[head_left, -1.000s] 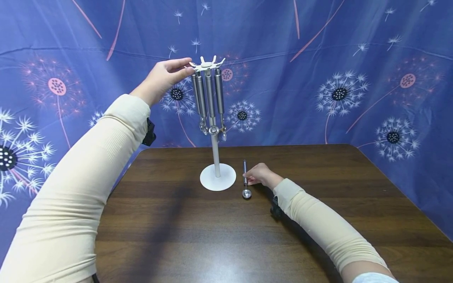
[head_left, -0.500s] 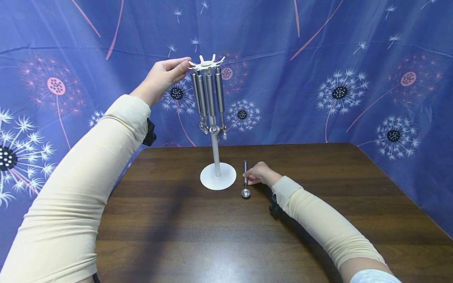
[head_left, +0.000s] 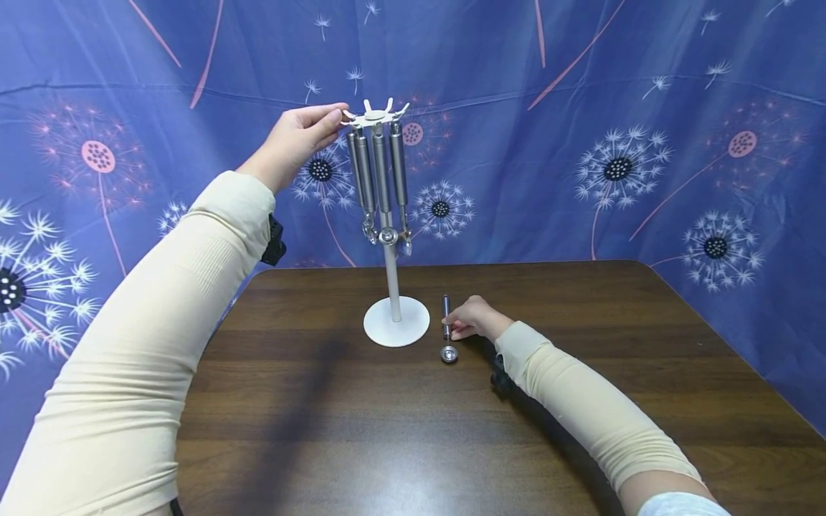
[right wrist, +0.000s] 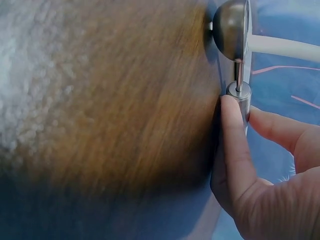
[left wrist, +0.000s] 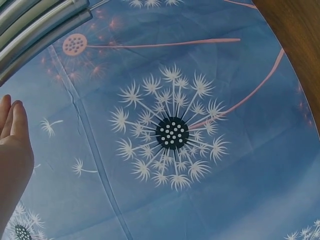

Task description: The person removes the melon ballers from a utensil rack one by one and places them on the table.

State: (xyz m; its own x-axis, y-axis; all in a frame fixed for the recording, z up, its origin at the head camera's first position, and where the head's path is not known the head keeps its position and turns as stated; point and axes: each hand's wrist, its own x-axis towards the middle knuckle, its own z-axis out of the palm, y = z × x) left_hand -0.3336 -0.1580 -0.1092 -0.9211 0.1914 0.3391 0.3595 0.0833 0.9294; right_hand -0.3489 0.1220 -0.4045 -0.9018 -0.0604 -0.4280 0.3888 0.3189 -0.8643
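Note:
A white utensil stand (head_left: 392, 279) rises from a round base, with several steel-handled utensils (head_left: 382, 168) hanging from its crown of hooks. My left hand (head_left: 300, 136) pinches a hook on the left side of that crown between thumb and fingers. To the right of the base, my right hand (head_left: 476, 319) pinches the handle of a small metal scoop (head_left: 449, 354), low at the tabletop. In the right wrist view the scoop's rounded bowl (right wrist: 231, 30) is seen side-on, thumb and finger either side of the handle. The left wrist view shows only part of my left hand (left wrist: 14, 150), apart from the hanging handles (left wrist: 45, 32).
The dark wooden table (head_left: 361, 430) spreads under both arms, its far edge just behind the stand. A blue curtain (head_left: 503, 179) with dandelion prints hangs behind it.
My left thumb has drawn back slightly to the left, toward the hook's tip. The right hand and the scoop stay in nearly the same place.

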